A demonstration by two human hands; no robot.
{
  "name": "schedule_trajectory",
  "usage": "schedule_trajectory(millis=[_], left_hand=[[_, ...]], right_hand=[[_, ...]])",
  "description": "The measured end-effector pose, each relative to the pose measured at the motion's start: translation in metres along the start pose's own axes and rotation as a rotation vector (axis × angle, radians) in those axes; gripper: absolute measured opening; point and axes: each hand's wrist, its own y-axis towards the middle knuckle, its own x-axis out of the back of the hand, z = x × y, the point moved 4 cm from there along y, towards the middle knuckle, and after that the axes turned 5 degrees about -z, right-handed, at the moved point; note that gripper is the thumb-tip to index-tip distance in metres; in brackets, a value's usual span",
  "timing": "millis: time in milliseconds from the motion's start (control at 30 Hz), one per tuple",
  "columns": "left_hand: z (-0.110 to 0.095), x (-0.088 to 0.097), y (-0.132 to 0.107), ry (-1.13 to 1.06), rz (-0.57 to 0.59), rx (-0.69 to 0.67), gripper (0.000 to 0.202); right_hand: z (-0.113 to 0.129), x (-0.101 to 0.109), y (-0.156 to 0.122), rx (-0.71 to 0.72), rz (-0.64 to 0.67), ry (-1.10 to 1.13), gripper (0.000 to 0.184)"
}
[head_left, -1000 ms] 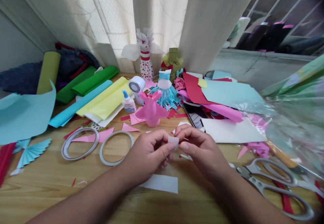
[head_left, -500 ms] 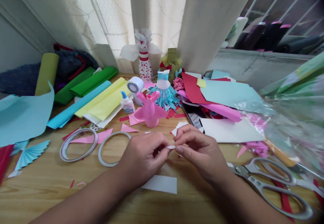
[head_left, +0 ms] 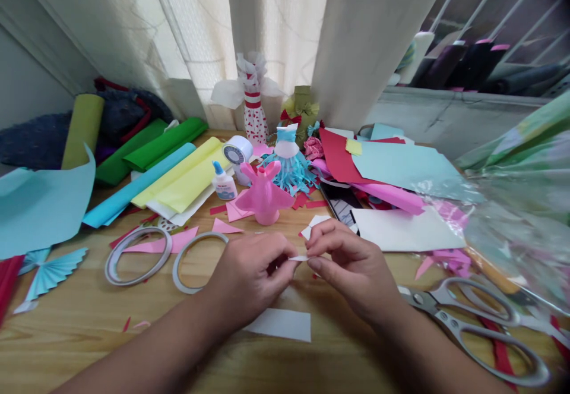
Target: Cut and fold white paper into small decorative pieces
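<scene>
Between my two hands a small piece of white paper (head_left: 300, 258) is pinched, mostly covered by the fingers. My left hand (head_left: 253, 275) is closed with thumb and forefinger on its left end. Opposite it, the thumb and fingertips of my right hand (head_left: 350, 263) are closed on the right end. A white paper strip (head_left: 285, 325) lies on the table just below my hands, partly under my left wrist. Behind my hands stands a pink paper dress figure (head_left: 266, 195), and beside it a white glue bottle (head_left: 223, 181) with a blue cap.
Two tape rolls (head_left: 167, 257) lie left of my hands. Scissors (head_left: 472, 317) rest at my right forearm. Rolled coloured papers (head_left: 178, 174) are at the back left, sheets of card (head_left: 405, 165) at the back right. A blue fringed paper dress (head_left: 289, 165) stands behind the pink one.
My left hand has shifted very slightly left, so a little more of the white paper shows between the fingertips. Everything else looks the same.
</scene>
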Motion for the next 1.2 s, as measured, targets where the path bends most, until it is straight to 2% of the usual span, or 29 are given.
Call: schedule_trajectory(millis=[167, 233, 300, 433, 500, 700, 833, 900, 1000, 1100, 1200], left_hand=[[0.007, 0.001, 0.0, -0.271, 0.035, 0.313, 0.014], [0.008, 0.002, -0.001, -0.355, 0.009, 0.355, 0.011], [0.006, 0.004, -0.001, -0.399, -0.031, 0.297, 0.007], [0.003, 0.002, -0.001, -0.44, -0.035, 0.151, 0.033], [0.001, 0.0, -0.001, -0.449, -0.024, 0.117, 0.029], [-0.001, -0.003, 0.0, -0.547, -0.023, 0.092, 0.001], [0.001, -0.003, 0.0, -0.532, -0.02, 0.144, 0.006], [0.003, -0.003, 0.001, -0.508, -0.024, 0.202, 0.007], [0.007, -0.005, 0.001, -0.507, -0.02, 0.299, 0.008], [0.011, -0.006, 0.001, -0.534, -0.007, 0.372, 0.007], [0.014, -0.006, 0.0, -0.525, -0.012, 0.39, 0.006]], right_hand=[[0.001, 0.002, 0.0, -0.009, -0.038, 0.044, 0.005], [-0.001, 0.002, 0.0, -0.018, -0.048, 0.066, 0.004], [-0.002, 0.002, 0.0, -0.024, -0.047, 0.09, 0.004], [-0.001, 0.001, -0.001, -0.017, -0.032, 0.12, 0.005], [0.0, 0.0, -0.001, -0.02, -0.027, 0.128, 0.005], [0.0, -0.004, -0.001, -0.041, -0.034, 0.157, 0.006], [-0.002, -0.003, -0.001, -0.039, 0.001, 0.123, 0.003], [-0.001, 0.005, 0.001, -0.004, -0.016, 0.066, 0.002], [0.008, 0.029, 0.006, 0.058, -0.154, -0.07, 0.003], [0.021, 0.057, 0.005, 0.032, -0.242, -0.341, 0.005], [0.03, 0.083, -0.008, 0.06, -0.131, -0.712, 0.007]])
